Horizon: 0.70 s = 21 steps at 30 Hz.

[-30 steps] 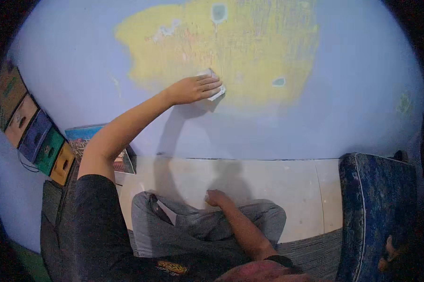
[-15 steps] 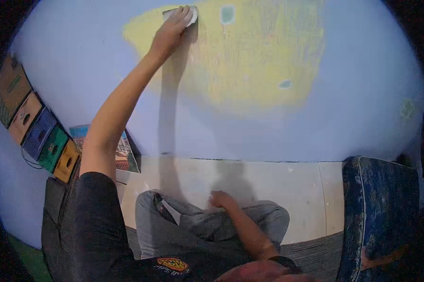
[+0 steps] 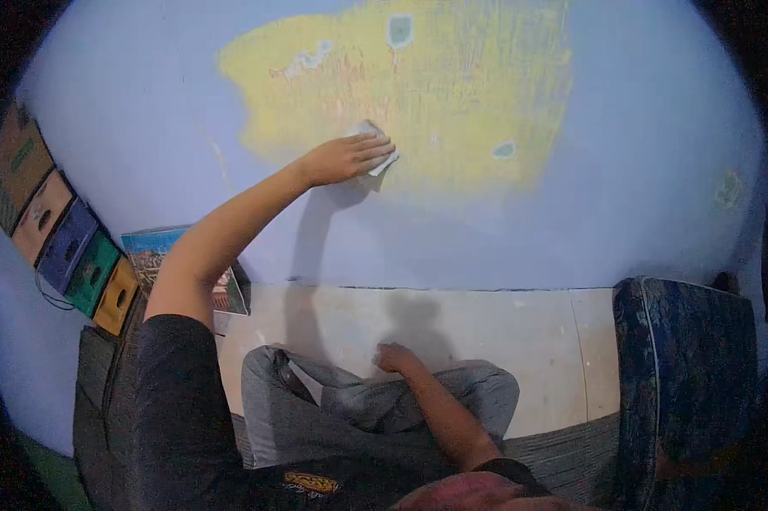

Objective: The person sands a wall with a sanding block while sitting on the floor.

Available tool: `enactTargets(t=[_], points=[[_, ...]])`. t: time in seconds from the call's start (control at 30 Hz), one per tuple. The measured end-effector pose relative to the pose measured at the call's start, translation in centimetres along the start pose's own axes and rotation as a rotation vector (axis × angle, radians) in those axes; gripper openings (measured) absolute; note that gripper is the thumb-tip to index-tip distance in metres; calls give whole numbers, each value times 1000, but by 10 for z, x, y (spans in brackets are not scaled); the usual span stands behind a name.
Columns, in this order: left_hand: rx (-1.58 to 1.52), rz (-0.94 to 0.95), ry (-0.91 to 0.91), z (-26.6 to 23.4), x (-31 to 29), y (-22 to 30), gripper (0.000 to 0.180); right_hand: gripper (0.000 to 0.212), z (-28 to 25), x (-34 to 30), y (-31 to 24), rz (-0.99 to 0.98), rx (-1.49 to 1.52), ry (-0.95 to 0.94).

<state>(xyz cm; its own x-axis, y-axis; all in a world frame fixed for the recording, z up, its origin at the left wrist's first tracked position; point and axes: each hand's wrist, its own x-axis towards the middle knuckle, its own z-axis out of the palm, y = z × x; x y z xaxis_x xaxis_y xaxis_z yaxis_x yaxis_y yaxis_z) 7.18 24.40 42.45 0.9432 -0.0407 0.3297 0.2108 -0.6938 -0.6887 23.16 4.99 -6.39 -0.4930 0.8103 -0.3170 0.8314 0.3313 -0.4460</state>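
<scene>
My left hand point(image 3: 350, 159) presses a pale, folded sheet of sandpaper point(image 3: 365, 129) flat to the wall. Its fingers reach over the sheet, and a loose corner sticks out below them. Under and around the sheet spreads a large yellow patch point(image 3: 452, 102) on the lilac wall point(image 3: 146, 119), scratched and worn, with a grey-green spot point(image 3: 400, 31) near the top and a smaller one point(image 3: 504, 150) lower right. Low over my crossed legs, my right hand point(image 3: 391, 358) stays curled, with nothing visible in it.
Coloured storage boxes point(image 3: 94, 272) stand in a row at the left. Beside them a picture panel point(image 3: 150, 247) leans on the wall, partly behind my left arm. A dark blue cushion-like block point(image 3: 699, 358) stands at the right. Light floor tiles point(image 3: 537, 341) lie between me and the wall.
My left hand has slid down and to the right with the sandpaper, uncovering a whitish scuffed spot at the patch's upper left. My right hand has stayed over my lap.
</scene>
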Motion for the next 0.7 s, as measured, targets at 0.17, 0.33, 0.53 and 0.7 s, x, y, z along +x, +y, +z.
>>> enactTargets(t=[0.17, 0.33, 0.53, 0.7], points=[[36, -60, -106, -21, -28, -14, 51, 53, -1, -10, -51, 2, 32, -51], [237, -294, 269, -68, 43, -74, 47, 51, -22, -17, -41, 60, 66, -29], [214, -490, 389, -28, 33, -59, 54, 49, -28, -26, -70, -17, 91, -46], [120, -407, 406, 4, 69, -19, 59, 52, -8, -7, -29, -39, -26, 8]])
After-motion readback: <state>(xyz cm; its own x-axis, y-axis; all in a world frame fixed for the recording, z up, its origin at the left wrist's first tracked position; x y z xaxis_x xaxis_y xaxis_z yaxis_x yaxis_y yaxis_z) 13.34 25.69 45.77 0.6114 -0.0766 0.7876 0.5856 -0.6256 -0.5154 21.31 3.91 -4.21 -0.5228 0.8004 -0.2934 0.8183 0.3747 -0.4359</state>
